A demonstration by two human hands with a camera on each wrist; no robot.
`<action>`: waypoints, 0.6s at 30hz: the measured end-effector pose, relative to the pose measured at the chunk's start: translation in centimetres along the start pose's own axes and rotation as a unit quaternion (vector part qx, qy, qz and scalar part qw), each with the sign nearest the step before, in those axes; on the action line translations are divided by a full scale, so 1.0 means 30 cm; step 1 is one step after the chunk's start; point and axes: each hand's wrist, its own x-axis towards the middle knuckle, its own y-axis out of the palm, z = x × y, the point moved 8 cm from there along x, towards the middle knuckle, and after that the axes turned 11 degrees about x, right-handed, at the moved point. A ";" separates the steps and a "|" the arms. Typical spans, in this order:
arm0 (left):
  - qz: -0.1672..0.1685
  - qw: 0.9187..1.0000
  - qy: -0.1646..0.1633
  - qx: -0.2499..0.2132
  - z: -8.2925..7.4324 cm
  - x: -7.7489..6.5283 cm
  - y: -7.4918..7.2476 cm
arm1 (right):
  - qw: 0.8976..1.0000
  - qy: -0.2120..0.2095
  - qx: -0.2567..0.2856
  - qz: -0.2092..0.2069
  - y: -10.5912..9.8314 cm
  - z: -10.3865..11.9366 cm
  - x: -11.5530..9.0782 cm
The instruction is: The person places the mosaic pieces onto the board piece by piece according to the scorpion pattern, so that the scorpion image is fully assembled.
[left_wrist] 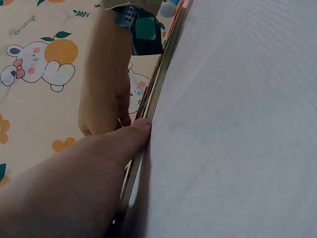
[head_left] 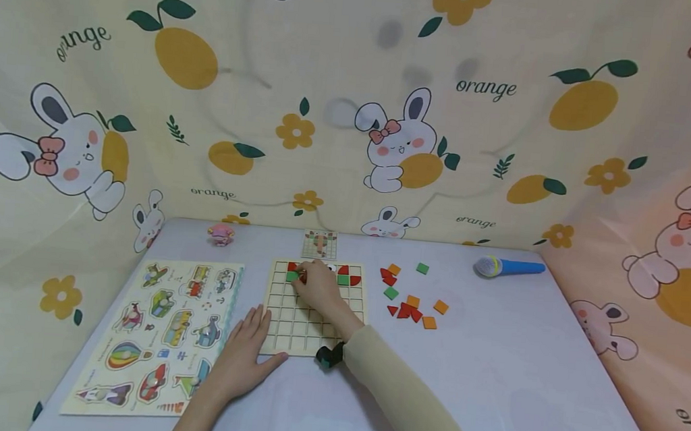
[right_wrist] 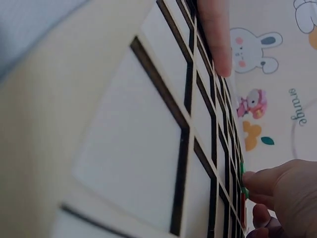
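A square wooden grid board (head_left: 293, 340) lies mid-table, with red and green pieces in its far rows. My right hand (head_left: 318, 286) reaches over the board's far left part, its fingertips pinching a small red piece beside a green square (head_left: 291, 276). Those fingers largely hide the piece. In the right wrist view, the right hand (right_wrist: 292, 193) has its fingertips low against the grid by a green piece (right_wrist: 243, 173). My left hand (head_left: 244, 353) rests with fingers extended at the board's near left corner. The left wrist view shows its thumb (left_wrist: 133, 136) against the board's edge.
Loose red, green and orange pieces (head_left: 413, 302) lie right of the board. A picture card (head_left: 320, 244) stands behind it. A vehicle puzzle board (head_left: 159, 343) lies left, a pink figurine (head_left: 221, 234) at back left, and a blue toy microphone (head_left: 512, 268) at back right.
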 end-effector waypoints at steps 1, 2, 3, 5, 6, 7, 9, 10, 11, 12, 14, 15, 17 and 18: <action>0.000 1.000 0.000 0.001 0.000 0.000 0.000 | 1.000 -0.001 -0.003 0.000 0.002 0.000 0.002; 0.000 1.000 0.000 0.001 0.000 0.000 0.000 | 1.000 -0.002 -0.007 0.001 0.003 0.000 0.003; 0.000 1.000 0.001 0.002 0.001 0.000 0.000 | 1.000 -0.004 -0.012 0.001 0.005 0.000 0.005; 0.001 1.000 0.001 0.000 0.000 -0.001 -0.001 | 1.000 -0.007 -0.024 0.001 0.006 0.003 0.009; 0.000 1.000 0.002 -0.001 0.000 -0.001 -0.001 | 1.000 -0.008 -0.029 0.001 0.006 0.003 0.011; -0.001 1.000 0.002 -0.002 0.000 -0.001 -0.001 | 0.999 -0.009 -0.033 0.002 0.007 0.004 0.013; 0.000 1.000 0.002 -0.004 0.000 -0.002 -0.003 | 0.999 -0.010 -0.033 0.003 0.006 0.005 0.014; 0.000 1.000 0.002 -0.005 0.000 -0.002 -0.003 | 1.000 -0.009 -0.030 0.003 0.004 0.004 0.013; 0.001 1.000 0.002 -0.005 0.000 -0.002 -0.002 | 1.000 -0.008 -0.022 0.002 0.001 0.004 0.011; 0.001 1.000 0.002 -0.005 0.001 -0.002 -0.002 | 1.000 -0.008 -0.013 0.001 -0.003 0.002 0.009; 0.003 1.000 0.001 -0.003 0.001 -0.001 -0.001 | 1.000 -0.007 0.004 -0.003 -0.016 -0.002 0.002; 0.005 1.000 0.000 -0.002 0.002 0.000 0.001 | 1.000 -0.004 0.011 -0.005 -0.025 -0.006 -0.003; 0.007 1.000 -0.002 -0.002 0.003 0.001 0.002 | 1.000 0.006 0.026 -0.011 -0.045 -0.019 -0.014; 0.008 1.000 -0.003 -0.002 0.003 0.001 0.002 | 0.999 0.011 0.029 -0.014 -0.057 -0.028 -0.021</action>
